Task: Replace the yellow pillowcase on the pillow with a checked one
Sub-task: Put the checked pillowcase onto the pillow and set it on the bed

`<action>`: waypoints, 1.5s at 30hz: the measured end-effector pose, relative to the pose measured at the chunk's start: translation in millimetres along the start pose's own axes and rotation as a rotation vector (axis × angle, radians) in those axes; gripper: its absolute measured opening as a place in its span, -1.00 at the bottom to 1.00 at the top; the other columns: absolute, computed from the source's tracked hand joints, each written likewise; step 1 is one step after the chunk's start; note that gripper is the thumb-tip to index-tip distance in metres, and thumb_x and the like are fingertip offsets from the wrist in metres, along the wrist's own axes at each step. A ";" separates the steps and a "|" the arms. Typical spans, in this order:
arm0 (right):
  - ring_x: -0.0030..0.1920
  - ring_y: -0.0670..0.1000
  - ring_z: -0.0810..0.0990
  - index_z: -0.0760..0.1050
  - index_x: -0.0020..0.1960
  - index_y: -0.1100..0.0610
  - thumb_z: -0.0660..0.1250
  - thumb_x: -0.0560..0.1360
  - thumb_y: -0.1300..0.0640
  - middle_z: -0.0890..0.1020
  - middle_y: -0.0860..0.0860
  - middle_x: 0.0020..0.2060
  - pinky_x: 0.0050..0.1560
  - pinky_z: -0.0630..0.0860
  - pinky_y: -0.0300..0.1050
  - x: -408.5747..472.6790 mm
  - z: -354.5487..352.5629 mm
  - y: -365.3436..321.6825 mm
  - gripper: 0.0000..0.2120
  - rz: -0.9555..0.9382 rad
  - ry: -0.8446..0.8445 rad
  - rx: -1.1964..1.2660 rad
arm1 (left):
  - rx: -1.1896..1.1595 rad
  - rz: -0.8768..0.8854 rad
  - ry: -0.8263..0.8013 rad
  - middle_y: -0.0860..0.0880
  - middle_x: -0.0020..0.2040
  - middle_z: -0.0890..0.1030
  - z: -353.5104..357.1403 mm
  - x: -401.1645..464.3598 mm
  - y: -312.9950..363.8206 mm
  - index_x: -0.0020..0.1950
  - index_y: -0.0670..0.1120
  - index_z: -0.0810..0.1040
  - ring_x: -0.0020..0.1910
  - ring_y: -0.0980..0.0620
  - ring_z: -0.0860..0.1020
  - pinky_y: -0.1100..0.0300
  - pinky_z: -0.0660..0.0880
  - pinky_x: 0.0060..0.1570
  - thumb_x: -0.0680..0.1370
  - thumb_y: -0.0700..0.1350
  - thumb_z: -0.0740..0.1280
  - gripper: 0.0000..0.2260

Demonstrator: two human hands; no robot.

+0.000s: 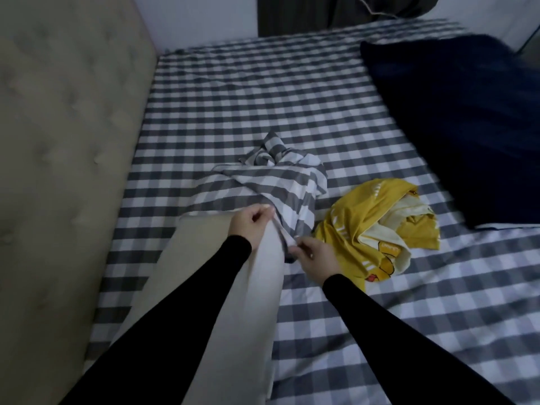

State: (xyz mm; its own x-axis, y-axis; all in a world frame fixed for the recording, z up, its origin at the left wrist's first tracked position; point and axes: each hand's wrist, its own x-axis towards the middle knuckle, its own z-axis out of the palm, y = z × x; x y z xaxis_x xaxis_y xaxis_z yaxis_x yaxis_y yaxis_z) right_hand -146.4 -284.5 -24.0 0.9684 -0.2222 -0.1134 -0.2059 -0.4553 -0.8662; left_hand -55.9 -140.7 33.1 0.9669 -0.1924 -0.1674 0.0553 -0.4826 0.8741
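Observation:
A bare white pillow (216, 287) lies lengthwise on the bed, running from the bottom of the view toward the middle. Its far end is covered by a bunched grey-and-white checked pillowcase (263, 179). My left hand (249, 225) pinches the open edge of the checked pillowcase on top of the pillow. My right hand (314, 255) pinches the same edge at the pillow's right side. The yellow pillowcase (377, 229) lies crumpled on the bed just right of my right hand, off the pillow.
The bed wears a grey-and-white checked sheet (263, 97). A beige tufted headboard (58, 141) runs along the left. A dark blue blanket (455, 118) lies at the right. A dark curtain (321, 13) hangs beyond the far edge.

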 end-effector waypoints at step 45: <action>0.18 0.06 0.53 0.33 0.37 0.14 0.49 0.38 -0.04 0.54 -0.02 0.13 0.18 0.43 -0.10 73.4 -8.6 76.7 -0.33 0.618 0.424 0.381 | 0.066 -0.531 -0.141 -0.10 0.50 0.28 -49.1 143.5 -116.8 0.56 -0.06 0.04 0.42 -0.15 0.32 -0.06 0.31 0.38 0.27 0.22 0.54 0.03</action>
State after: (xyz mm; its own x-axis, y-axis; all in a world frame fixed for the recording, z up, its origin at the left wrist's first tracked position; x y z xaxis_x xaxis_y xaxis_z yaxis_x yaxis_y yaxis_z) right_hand -92.3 -343.1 -94.6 0.5460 -0.6761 -0.4947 -0.5467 0.1599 -0.8219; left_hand 88.6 -70.0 -70.7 0.7678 -0.0183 -0.6405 0.5058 -0.5962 0.6234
